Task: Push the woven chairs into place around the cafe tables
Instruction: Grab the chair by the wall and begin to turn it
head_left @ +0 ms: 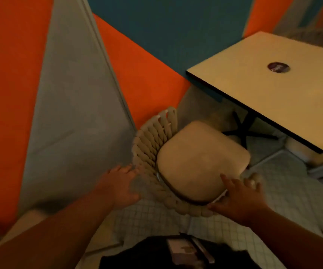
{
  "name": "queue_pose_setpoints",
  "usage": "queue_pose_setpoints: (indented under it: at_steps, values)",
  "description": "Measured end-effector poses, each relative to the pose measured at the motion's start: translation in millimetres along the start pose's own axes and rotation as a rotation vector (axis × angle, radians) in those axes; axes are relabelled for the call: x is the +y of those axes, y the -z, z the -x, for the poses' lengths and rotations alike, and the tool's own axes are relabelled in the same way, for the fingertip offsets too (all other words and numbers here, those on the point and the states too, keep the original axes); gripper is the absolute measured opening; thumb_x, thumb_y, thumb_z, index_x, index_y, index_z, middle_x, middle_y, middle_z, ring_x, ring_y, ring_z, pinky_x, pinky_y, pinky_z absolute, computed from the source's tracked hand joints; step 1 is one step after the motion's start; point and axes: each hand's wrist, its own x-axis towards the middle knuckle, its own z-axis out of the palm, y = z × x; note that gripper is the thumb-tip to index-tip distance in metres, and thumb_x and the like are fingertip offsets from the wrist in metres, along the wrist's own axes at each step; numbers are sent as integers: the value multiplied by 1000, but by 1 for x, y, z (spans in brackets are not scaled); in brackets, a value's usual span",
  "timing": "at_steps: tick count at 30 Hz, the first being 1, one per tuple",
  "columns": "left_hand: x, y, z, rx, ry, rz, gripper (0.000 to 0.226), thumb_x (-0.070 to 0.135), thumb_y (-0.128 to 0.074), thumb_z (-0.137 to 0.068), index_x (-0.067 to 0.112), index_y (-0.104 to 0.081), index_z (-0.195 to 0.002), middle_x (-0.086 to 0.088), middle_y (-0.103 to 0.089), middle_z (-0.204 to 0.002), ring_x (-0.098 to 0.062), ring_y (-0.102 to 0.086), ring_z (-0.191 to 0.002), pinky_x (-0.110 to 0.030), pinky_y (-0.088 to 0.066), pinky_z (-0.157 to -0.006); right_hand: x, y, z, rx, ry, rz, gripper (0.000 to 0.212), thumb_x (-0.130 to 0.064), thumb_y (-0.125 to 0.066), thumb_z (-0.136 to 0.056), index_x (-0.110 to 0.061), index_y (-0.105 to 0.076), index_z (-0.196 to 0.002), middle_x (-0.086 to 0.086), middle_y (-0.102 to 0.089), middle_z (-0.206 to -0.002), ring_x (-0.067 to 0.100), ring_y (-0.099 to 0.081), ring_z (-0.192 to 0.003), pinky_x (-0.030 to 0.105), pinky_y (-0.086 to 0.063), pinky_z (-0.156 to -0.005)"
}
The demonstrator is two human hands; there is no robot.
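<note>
One chair (153, 144) stands near the corner of one square table (263, 90). The chair has a curved back of thick pale ropes and a soft cushion (201, 158) with round corners. The left hand (118, 183) is spread, fingertips at the ropes. The right hand (238, 195) lies on the rim, too blurry to tell its grip.

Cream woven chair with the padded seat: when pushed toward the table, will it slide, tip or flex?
The cream woven chair probably slides easily, since the tiled floor looks smooth. Its thick rope weave may give slightly under pressure. Pushed high on the curved backrest, it could tip forward.
</note>
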Motion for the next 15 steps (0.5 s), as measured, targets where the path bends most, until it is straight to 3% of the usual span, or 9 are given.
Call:
queue_pose_setpoints:
  at_steps: [4,8,11,15]
  values:
    - [-19,3,-23,14,-78,-47,127,88,-17,-52,34,-7,-166,-3,-10,-174,-31,-13,-158,-45,-18,-126,-18,-4,25,-29,-50,-150,149,-112,-4,-32,-40,-2,-162,-2,-10,-171,31,6,-157,63,4,-122]
    - [-19,-6,-60,9,-121,-22,125,91,-23,-54,37,-6,-165,0,-11,-174,-27,-15,-158,-43,-20,-126,-11,-12,27,-59,-143,-187,137,-113,-21,-43,-45,-2,-160,-2,-15,-170,36,-7,-156,67,-1,-121]
    - [-17,-13,-82,18,-213,-18,124,98,-24,-57,41,-2,-164,2,-13,-173,-25,-13,-158,-44,-19,-126,-12,-21,18,-121,-205,-177,143,-112,-15,-34,-44,-1,-160,0,-19,-169,38,-12,-155,66,-5,-121]
    - [-30,-14,-127,-37,-303,-79,123,99,-29,-57,42,-4,-164,6,-19,-171,-24,-18,-157,-45,-22,-125,-31,-41,12,-132,-283,-262,140,-111,-19,-40,-42,1,-161,2,-21,-169,38,-11,-155,65,-5,-122]
